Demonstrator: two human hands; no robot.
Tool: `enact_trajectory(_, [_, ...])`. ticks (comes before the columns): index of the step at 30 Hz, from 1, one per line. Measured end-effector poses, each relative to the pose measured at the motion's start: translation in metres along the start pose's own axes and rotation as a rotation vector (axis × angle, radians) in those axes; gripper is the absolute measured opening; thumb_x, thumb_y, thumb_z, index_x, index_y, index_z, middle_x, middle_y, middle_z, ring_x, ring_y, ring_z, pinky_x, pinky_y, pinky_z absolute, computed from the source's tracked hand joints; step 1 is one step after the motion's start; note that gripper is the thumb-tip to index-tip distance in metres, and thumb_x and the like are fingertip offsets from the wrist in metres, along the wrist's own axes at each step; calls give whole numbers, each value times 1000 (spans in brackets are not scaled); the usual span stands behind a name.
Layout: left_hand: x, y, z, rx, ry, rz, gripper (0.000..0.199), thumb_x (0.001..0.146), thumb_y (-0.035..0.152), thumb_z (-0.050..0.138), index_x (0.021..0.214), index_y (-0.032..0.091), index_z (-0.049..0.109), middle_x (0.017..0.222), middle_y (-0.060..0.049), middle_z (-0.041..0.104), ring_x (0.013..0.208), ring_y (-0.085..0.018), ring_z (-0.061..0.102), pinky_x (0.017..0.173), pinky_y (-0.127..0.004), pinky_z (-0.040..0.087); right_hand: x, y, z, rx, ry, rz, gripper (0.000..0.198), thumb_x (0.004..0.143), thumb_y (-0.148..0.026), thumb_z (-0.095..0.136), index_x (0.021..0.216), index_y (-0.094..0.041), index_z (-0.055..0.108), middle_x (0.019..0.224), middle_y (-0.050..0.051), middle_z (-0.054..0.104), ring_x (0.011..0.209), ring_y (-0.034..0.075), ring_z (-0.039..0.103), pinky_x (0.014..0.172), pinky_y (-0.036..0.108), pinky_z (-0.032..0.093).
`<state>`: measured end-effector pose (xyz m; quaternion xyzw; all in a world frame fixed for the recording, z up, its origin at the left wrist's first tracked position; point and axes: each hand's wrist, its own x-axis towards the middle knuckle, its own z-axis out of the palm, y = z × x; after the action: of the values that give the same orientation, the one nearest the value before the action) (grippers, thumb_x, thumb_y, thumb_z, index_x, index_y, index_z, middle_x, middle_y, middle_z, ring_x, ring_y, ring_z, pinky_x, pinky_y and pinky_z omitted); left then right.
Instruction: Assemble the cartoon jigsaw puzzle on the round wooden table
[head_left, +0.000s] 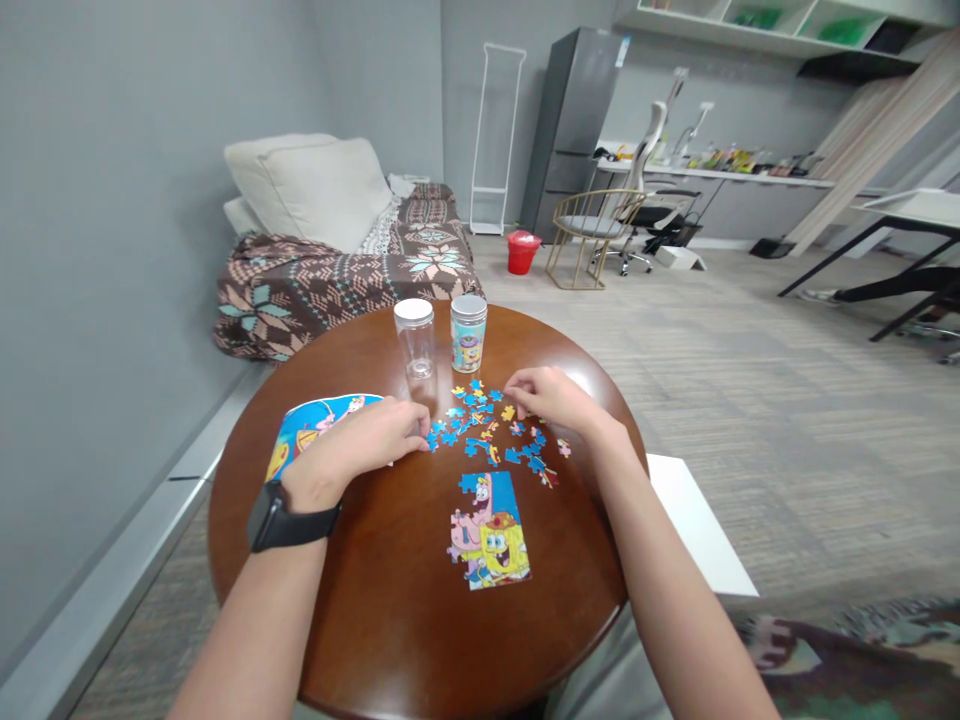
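My left hand (386,432) is over the left side of the table, its fingers bent and closed at a small blue puzzle piece (433,440) on the edge of the pile. My right hand (551,396) reaches in from the other side, fingers curved and a little apart, beside a yellow puzzle piece (508,412). Loose puzzle pieces (471,420), mostly blue, lie spread between both hands. Closer to me is a partly joined puzzle (495,535) showing a yellow and a pink cartoon figure, its left edge uneven. A printed picture sheet (300,425) is partly hidden under my left forearm.
At the back of the round brown table (390,610) stand a clear jar (417,345) with a white lid and a cartoon-printed jar (468,340). Beyond are a covered sofa (337,240), a red bin (522,252) and a gold-framed chair (592,230).
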<state>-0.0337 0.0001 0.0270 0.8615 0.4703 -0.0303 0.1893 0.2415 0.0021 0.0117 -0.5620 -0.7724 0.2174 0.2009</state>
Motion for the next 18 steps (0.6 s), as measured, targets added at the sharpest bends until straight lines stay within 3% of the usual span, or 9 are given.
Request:
enact_trajectory(8, [2, 0, 1, 12, 5, 19, 19, 81, 39, 59, 89, 23, 65, 77, 0, 68, 64, -16, 60, 59, -26, 35, -2, 3, -1, 74, -26, 96, 18, 88, -25, 49, 82, -22, 65, 50, -4, 65, 37, 11, 57, 46, 23, 42])
enact_trajectory(18, [1, 1, 6, -85, -50, 38, 24, 74, 43, 67, 81, 20, 62, 76, 1, 66, 64, -14, 56, 55, -25, 35, -4, 0, -5, 99, -58, 151, 17, 88, -28, 50, 82, -20, 64, 53, -3, 67, 39, 12, 58, 46, 22, 43])
